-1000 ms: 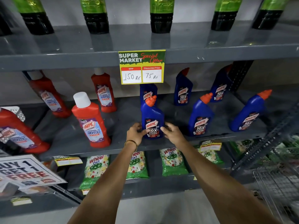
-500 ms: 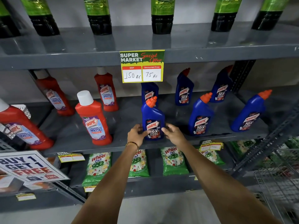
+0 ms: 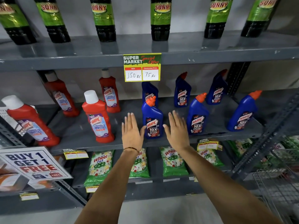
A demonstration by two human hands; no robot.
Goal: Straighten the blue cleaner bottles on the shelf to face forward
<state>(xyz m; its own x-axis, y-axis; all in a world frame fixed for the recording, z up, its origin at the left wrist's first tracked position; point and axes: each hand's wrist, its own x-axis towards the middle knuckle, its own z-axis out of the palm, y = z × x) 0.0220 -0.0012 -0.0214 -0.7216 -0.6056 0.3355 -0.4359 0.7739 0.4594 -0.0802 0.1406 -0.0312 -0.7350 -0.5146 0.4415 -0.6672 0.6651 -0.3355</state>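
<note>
Several blue Harpic cleaner bottles with orange caps stand on the grey middle shelf (image 3: pixel 77 133). The front-left blue bottle (image 3: pixel 152 120) faces forward, upright, label toward me. My left hand (image 3: pixel 131 131) is flat and spread just left of it, thumb close to its base. My right hand (image 3: pixel 176 131) is spread just to its right, not gripping. Two more front bottles stand at the middle (image 3: pixel 197 115) and right (image 3: pixel 242 113), both leaning with spouts pointing right. Three darker blue bottles stand behind: one (image 3: pixel 149 92) partly hidden, one (image 3: pixel 182 92) and one (image 3: pixel 217 89).
Red Harpic bathroom cleaner bottles (image 3: pixel 97 118) fill the shelf's left half. A yellow price tag (image 3: pixel 142 67) hangs from the upper shelf, which holds green Sunny bottles (image 3: pixel 160 18). Green Wheel packets (image 3: pixel 173 160) lie below. A wire basket (image 3: pixel 278 188) is at lower right, a "Buy 1 Get 1 Free" sign (image 3: pixel 32 162) at left.
Both hands have let go of the front-left blue bottle and spread flat beside it. The view has tilted up slightly.
</note>
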